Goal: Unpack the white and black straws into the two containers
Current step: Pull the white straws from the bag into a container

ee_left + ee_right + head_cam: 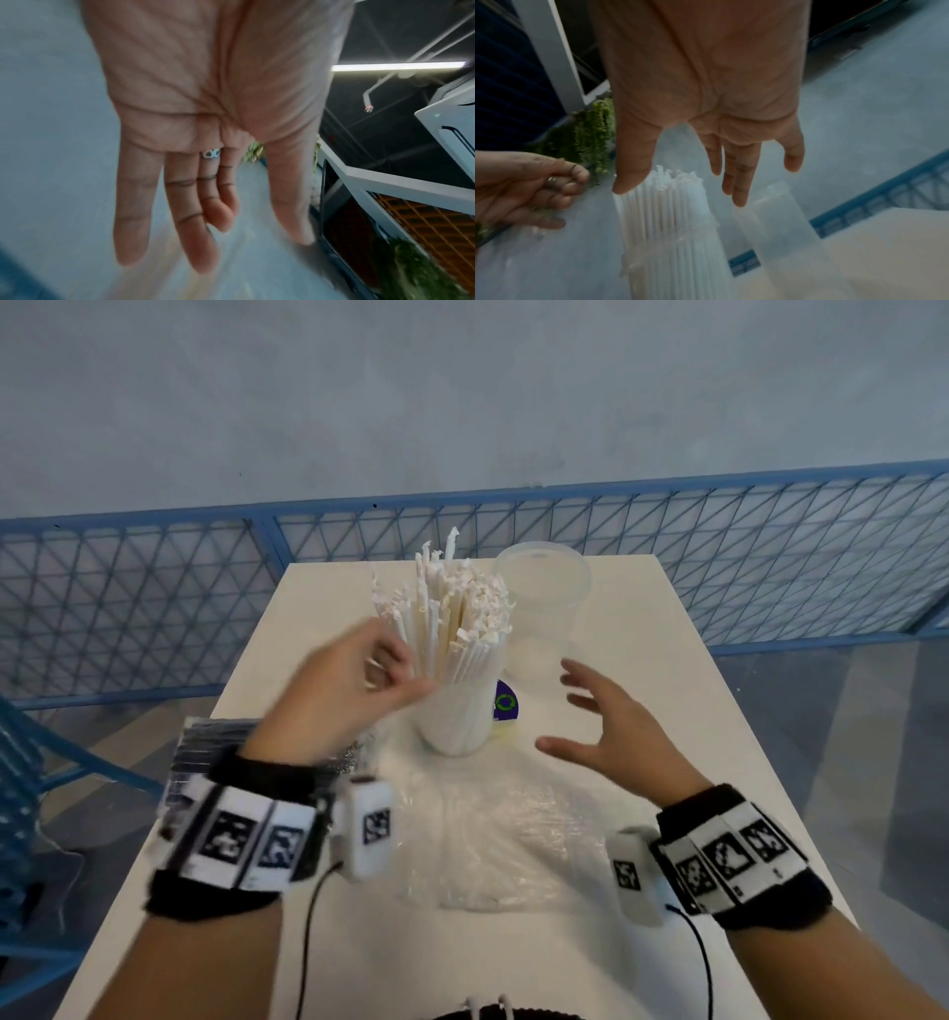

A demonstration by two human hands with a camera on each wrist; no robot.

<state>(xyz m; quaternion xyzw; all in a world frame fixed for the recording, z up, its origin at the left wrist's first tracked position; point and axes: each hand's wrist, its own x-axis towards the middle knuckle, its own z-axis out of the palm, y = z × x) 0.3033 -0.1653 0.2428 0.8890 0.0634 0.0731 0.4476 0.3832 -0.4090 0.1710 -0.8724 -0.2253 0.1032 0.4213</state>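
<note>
A thick bunch of white straws [457, 629] stands upright in a clear container [454, 726] at mid-table. My left hand [395, 675] hovers just left of the bunch and holds nothing; its wrist view shows the left hand [231, 223] with fingers nearly straight. My right hand [565, 716] is spread to the right of the container, apart from it. In the right wrist view the right hand [680, 192] hangs over the straws [670, 233]. A second clear container [544, 603] stands empty behind them. A pack of black straws [215, 742] lies under my left wrist.
Crumpled clear wrapping [493, 834] lies on the white table [642, 618] in front of the container, with a purple label [506, 703] at its far end. A blue mesh fence [154, 598] runs behind the table.
</note>
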